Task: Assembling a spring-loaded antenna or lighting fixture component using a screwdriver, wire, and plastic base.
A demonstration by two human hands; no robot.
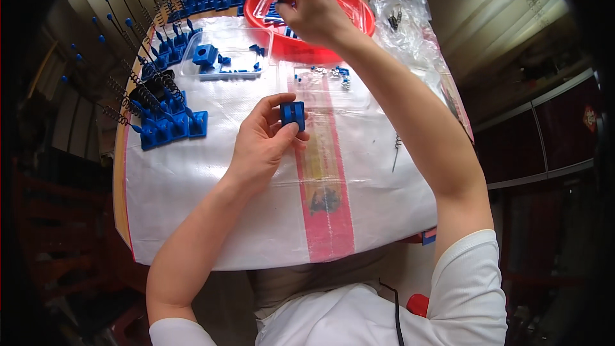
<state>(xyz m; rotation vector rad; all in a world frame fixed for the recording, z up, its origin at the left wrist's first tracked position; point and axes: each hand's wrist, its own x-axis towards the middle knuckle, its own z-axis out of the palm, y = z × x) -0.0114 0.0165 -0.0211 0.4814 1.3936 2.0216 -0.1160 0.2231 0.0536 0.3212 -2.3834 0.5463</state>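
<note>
My left hand (259,141) is closed on a small square blue plastic block (293,115) with a raised middle and a slot, held above the middle of the table. My right hand (311,9) reaches out over the red basin (365,22), its fingers bent together at the tips. A dark bit shows by those fingertips, too small to name. Blue plastic parts (291,32) lie in the basin below, partly hidden by the hand.
A clear plastic tray (186,67) left of the basin holds blue pieces. Small blue and shiny bits (320,75) lie nearer me. Blue bases with springs (170,118) stand along the left; a loose spring (396,144) and a clear bag (410,32) are at right.
</note>
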